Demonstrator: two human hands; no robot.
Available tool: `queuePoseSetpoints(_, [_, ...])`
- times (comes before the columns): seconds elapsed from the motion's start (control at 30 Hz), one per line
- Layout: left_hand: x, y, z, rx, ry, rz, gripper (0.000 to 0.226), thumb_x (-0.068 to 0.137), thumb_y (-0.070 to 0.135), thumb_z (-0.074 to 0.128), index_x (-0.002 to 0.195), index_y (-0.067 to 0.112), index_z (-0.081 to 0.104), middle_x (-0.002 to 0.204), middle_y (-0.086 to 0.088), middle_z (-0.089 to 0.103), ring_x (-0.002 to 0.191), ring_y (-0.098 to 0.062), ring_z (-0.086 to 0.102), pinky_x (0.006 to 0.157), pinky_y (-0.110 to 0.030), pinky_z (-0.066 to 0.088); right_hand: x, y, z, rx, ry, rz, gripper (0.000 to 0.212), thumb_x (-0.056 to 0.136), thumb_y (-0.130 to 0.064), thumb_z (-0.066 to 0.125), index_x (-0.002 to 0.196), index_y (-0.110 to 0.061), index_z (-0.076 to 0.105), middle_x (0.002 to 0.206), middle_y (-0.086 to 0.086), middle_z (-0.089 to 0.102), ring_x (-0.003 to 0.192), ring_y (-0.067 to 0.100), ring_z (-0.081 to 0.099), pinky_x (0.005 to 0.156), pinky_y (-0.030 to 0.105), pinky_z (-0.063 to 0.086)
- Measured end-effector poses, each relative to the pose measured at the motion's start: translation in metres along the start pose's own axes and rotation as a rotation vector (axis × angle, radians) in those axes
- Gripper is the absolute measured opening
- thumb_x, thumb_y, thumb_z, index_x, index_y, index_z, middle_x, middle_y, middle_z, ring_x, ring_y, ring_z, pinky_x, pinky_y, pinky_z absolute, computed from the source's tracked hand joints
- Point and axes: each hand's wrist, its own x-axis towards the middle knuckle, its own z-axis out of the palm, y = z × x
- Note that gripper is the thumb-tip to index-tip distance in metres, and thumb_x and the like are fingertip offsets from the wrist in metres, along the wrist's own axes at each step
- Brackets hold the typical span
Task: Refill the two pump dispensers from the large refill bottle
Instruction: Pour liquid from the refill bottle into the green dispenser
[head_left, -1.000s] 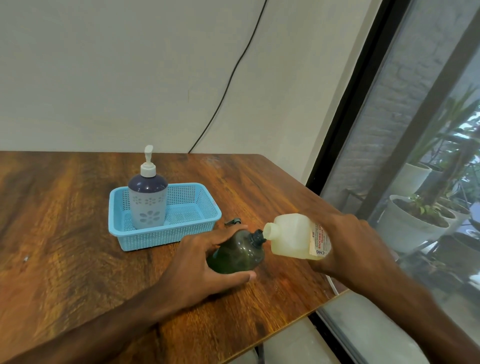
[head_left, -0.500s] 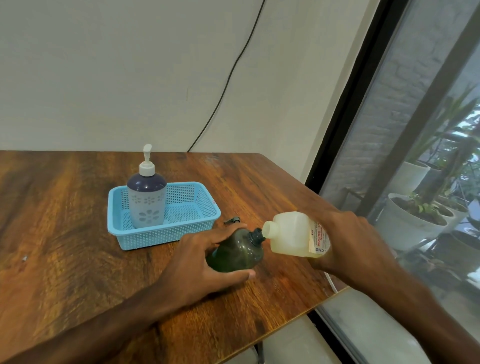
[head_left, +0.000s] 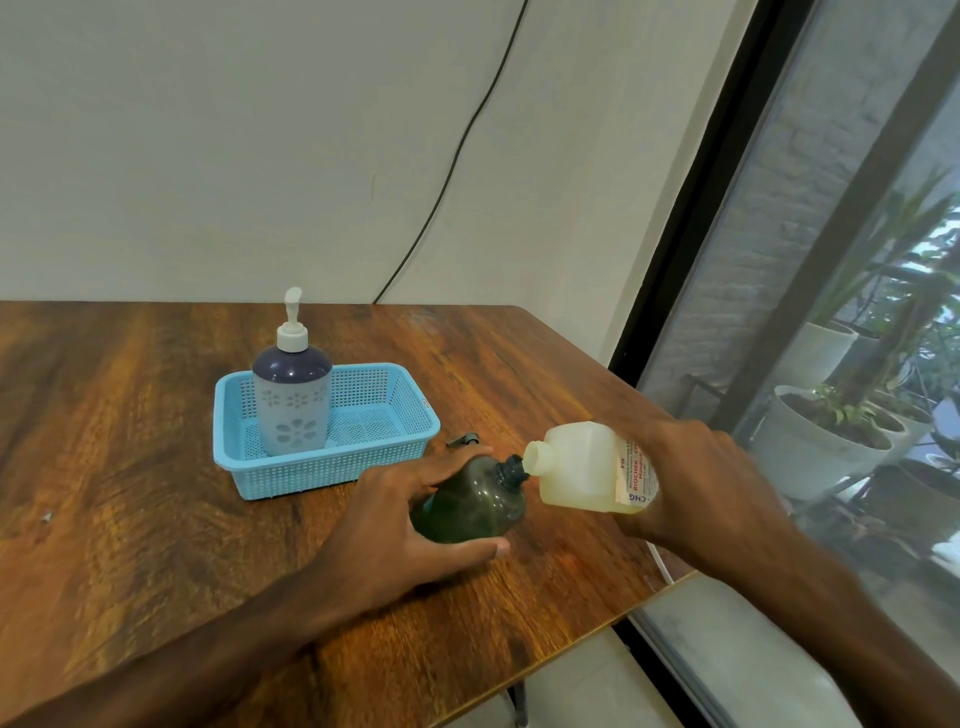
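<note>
Two bottles, mouth to neck

One wooden table (head_left: 130, 467) fills the lower view, with its right edge beside a window (head_left: 831, 312). On it sits a blue basket (head_left: 410, 395), and the blue dispenser (head_left: 293, 410) stands upright in the basket's left end with its white pump on. Nearer the front edge, the left hand (head_left: 395, 525) wraps fingers and thumb round the green dispenser (head_left: 472, 504), which leans right with its open black neck raised. The right hand (head_left: 696, 488) grips the refill bottle (head_left: 576, 467) by its labelled body. The bottle is tipped on its side above the table, and its open mouth seems to touch the green dispenser's neck. Pale yellow liquid lies along its lower side. A small black pump (head_left: 462, 439) lies on the table between the basket and the left hand.
</note>
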Motion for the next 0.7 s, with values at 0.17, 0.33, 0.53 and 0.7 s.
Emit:
queuePoseSetpoints(0.17, [0.0001,0.0004,-0.0003,0.003,0.003,-0.009,0.074,0.066,0.056,0.090,0.127,0.060,0.048,0.117,0.050,0.051,0.117,0.028,0.048,0.088,-0.002,0.048,0.0003,-0.0001,0.0003,0.007,0.013,-0.002,0.081,0.075,-0.042,0.082,0.145,-0.039,0.041,0.127,-0.012,0.061,0.120,0.011,0.056,0.089,0.026,0.052])
queuePoseSetpoints(0.33, [0.0001,-0.0005,-0.0003,0.006,-0.002,0.004,0.077,0.066,0.058,0.089,0.134,0.055,0.052,0.122,0.045,0.057,0.122,0.019,0.052,0.094,-0.007,0.051,0.0005,0.0006,0.0015,0.022,0.015,-0.004,0.082,0.074,-0.044,0.082,0.144,-0.039,0.042,0.127,-0.012,0.061,0.120,0.011,0.057,0.088,0.027,0.053])
queuePoseSetpoints(0.53, [0.0000,-0.0020,-0.0001,0.005,-0.001,0.008,0.082,0.067,0.063,0.087,0.140,0.047,0.056,0.130,0.033,0.062,0.123,0.013,0.055,0.096,-0.013,0.053,0.0002,0.0020,0.0020,0.033,0.036,-0.017,0.078,0.072,-0.041,0.083,0.141,-0.040,0.046,0.120,-0.013,0.064,0.112,0.010,0.060,0.082,0.027,0.055])
queuePoseSetpoints(0.7, [-0.0002,-0.0002,-0.0006,0.018,0.009,0.003,0.079,0.066,0.060,0.089,0.136,0.053,0.053,0.121,0.047,0.056,0.121,0.020,0.052,0.094,-0.008,0.051,0.0001,0.0029,0.0031,0.033,0.034,-0.021,0.079,0.072,-0.042,0.083,0.142,-0.040,0.044,0.122,-0.013,0.063,0.114,0.010,0.059,0.084,0.026,0.054])
